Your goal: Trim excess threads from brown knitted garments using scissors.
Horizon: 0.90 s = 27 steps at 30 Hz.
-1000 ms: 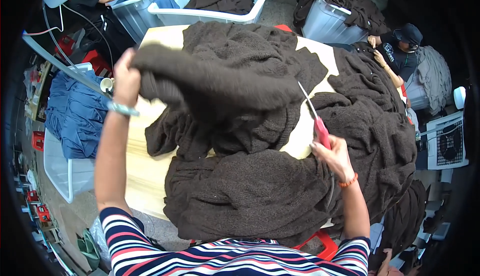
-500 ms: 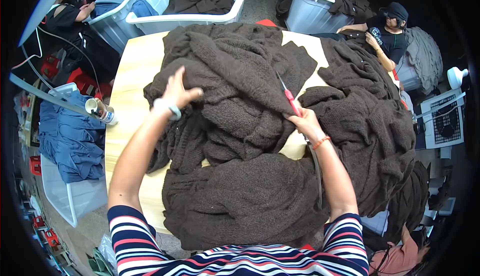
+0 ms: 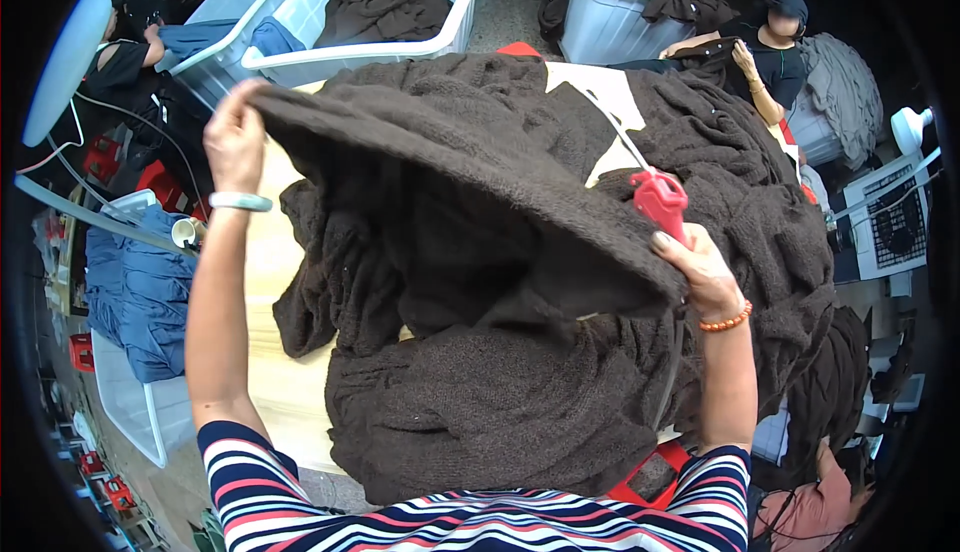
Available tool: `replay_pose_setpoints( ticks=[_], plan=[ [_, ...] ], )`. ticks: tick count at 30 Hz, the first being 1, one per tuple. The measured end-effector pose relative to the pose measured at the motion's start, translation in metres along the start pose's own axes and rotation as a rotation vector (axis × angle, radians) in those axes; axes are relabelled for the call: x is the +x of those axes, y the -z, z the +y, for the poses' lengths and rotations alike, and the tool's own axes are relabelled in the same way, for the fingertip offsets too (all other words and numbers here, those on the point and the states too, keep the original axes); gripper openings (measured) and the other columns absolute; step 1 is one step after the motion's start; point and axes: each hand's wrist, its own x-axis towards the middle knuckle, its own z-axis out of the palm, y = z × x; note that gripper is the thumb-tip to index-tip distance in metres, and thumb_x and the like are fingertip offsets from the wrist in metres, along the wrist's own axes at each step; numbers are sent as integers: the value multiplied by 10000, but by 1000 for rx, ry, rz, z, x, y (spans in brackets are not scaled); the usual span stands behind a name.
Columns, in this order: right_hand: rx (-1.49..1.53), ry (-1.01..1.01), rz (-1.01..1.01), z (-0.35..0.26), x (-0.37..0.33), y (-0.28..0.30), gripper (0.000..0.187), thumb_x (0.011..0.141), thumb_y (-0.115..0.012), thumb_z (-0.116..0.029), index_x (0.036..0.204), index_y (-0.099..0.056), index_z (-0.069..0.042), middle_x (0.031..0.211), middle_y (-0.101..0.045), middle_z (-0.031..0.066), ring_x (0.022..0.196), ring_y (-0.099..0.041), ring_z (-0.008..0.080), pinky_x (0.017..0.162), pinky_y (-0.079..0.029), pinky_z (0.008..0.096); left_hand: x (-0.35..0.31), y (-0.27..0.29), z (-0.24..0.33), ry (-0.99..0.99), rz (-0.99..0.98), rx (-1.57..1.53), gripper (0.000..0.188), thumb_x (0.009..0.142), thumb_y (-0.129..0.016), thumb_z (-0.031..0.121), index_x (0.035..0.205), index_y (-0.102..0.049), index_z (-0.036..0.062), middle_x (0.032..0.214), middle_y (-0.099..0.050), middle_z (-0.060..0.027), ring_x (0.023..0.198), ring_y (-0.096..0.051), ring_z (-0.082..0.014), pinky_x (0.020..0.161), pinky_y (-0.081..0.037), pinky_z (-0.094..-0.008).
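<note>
My left hand point(image 3: 236, 142) is closed on the edge of a dark brown knit garment point(image 3: 470, 167), lifted up at the far left of the table. The garment spans to my right hand point(image 3: 705, 270) and hangs open between them, its underside in shadow. My right hand is wrapped round a red air blow gun point(image 3: 660, 202) with a long thin nozzle pointing away to the upper left. A grey hose point(image 3: 668, 372) runs down from that hand. The garment's right edge meets my right thumb; how firmly it is pinched there is hidden.
Brown knit piles lie close to me point(image 3: 500, 417) and along the right of the wooden table point(image 3: 275, 392). Pale plastic bins point(image 3: 380, 52) stand beyond it; a blue cloth heap point(image 3: 145, 297) fills one at left. Co-workers sit at far right point(image 3: 775, 72) and far left point(image 3: 115, 67).
My left hand has gone from spread over the pile to gripping the garment edge, raised leftward. The cloth has been lifted and stretched. My right hand with the air blow gun moved right and nearer.
</note>
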Motion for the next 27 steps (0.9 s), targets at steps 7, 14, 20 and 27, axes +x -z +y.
replay_pose_setpoints(
  ticks=[7,14,20,27],
  plan=[
    [-352,186,-29,-33,-46,-5,715,615,-850,-41,1256,-553,70,1126,-635,39,1033,-565,96,953,-427,258,67,16,79,8,158,-644,194,1011,-475,104,1139,-593,17,1005,-660,-60,931,-627,-147,859,-518,-272],
    [-796,415,752,-22,-56,62,273,735,-619,-57,994,-603,27,786,-531,11,740,-496,106,723,-443,260,42,-36,97,183,-119,-530,212,1005,-471,120,1127,-623,37,950,-677,-49,785,-673,-126,701,-564,-248],
    [-1088,662,1129,-72,-109,141,226,866,-591,-86,1066,-628,12,790,-580,11,725,-500,96,661,-443,273,48,-54,176,48,-295,-586,261,1037,-438,155,1184,-581,-6,1118,-638,-75,1000,-655,-170,922,-521,-288],
    [-1087,636,1405,-153,-196,188,333,947,-639,-261,1165,-648,-10,788,-589,-43,627,-468,55,565,-404,255,44,-50,226,-26,-267,-942,295,1022,-489,181,1209,-562,-35,1144,-630,-112,1042,-651,-200,968,-505,-312]
  ],
)
